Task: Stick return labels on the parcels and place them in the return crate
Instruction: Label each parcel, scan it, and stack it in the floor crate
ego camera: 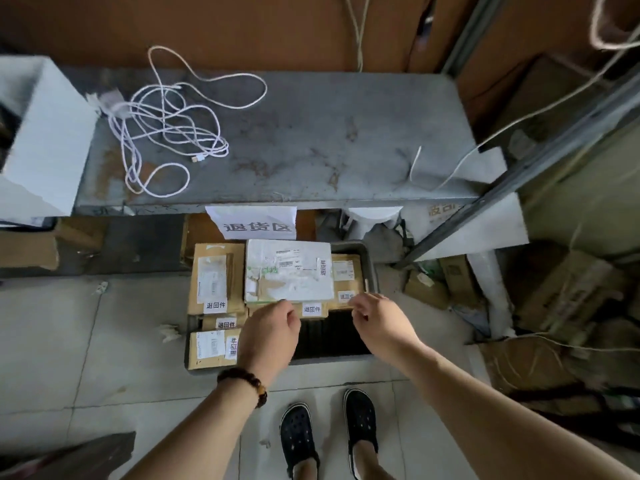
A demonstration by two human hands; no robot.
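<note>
Nearest the camera, a pair of black clogs (pixel 298 441) stands on the tiled floor (pixel 52 341), and both bare forearms reach forward over them. The left hand (pixel 268 336), with a bead bracelet (pixel 242 382) on its wrist, shows its back to the camera. Its fingers curl down to the near edge of a white parcel (pixel 289 271), but whether they pinch it or only touch it cannot be told. The right hand (pixel 377 322) hangs just beside that parcel's near right corner, fingers loosely curled and nothing between them. Under both hands lies the dark return crate (pixel 332 337), part of its ribbed bottom bare on the near right. Brown parcels (pixel 214 278) fill its left and far parts, each with a small white return label (pixel 311 309). The white parcel lies flat on top of them at the far middle of the crate, with its own label (pixel 323 267) stuck near its right edge. Beyond the crate, a paper sign (pixel 256 223) hangs from the front edge of a worn grey tabletop (pixel 346 133). A tangled white cable (pixel 166 126) lies on its left part. Cardboard boxes (pixel 571 299) are piled on the floor to the right.
</note>
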